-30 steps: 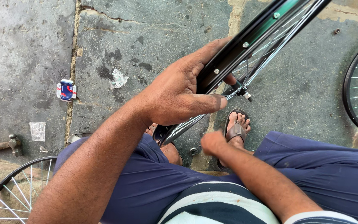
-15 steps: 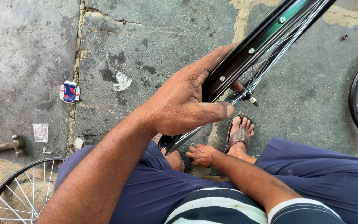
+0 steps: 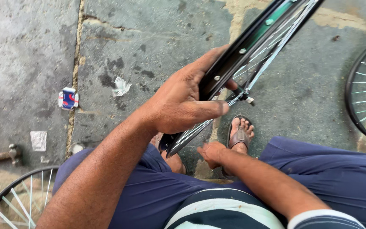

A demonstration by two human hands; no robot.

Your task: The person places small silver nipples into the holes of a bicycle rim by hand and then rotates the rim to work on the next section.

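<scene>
The black metal bicycle wheel rim with silver spokes runs from centre frame to the upper right, its lower end resting against my knee. My left hand is clamped round it, thumb flat along the spokes. My right hand hangs below, loosely curled, holding nothing I can make out. Judged step: steadying the rim for inspection (spoke nipples face me); next calls for rotating it.

Crushed can, paper scraps, two spare wheels on concrete.
</scene>
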